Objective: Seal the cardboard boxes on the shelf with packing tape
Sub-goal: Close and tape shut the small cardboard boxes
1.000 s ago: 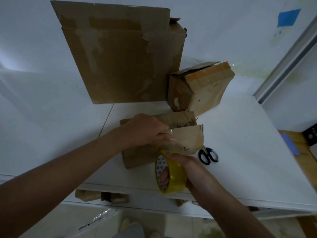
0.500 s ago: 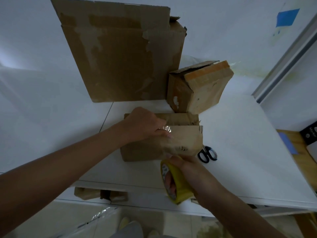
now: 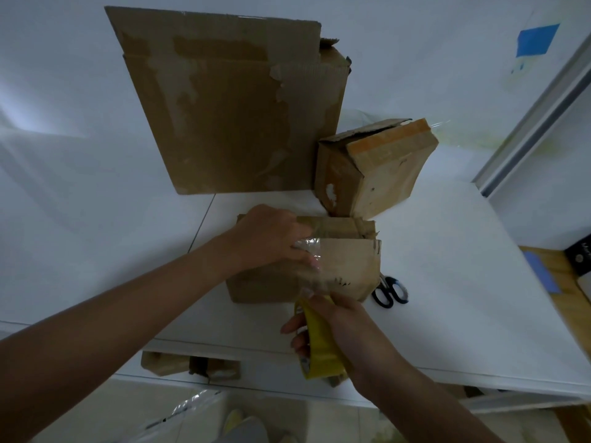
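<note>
**White shelf top, small box being taped**

White shelf top (image 3: 447, 251) against a white wall (image 3: 64, 91) carries everything. At the middle lies the small box (image 3: 345, 266), flaps folded down. The left hand (image 3: 268, 238) lies on its top, finger and thumb pressing the end of a shiny tape strip (image 3: 308, 247) onto the cardboard. The strip runs toward 6 o'clock, over the box's near face, to the yellow tape roll (image 3: 319, 350). The right hand (image 3: 345, 318) grasps that roll with its fingers hooked through the core, just off the shelf's front edge.

Black-handled scissors (image 3: 391, 290) lie at 3 o'clock, touching the box's corner. A second box (image 3: 383, 174) sits tilted at 1 o'clock, its top flap lifted. At 12 o'clock a big, worn box (image 3: 230, 107) stands against the wall. A blue patch (image 3: 535, 39) sticks to the wall at upper right. More cardboard (image 3: 166, 362) shows on the level below, at 7 o'clock, and a wooden surface (image 3: 556, 282) lies at far right.
</note>
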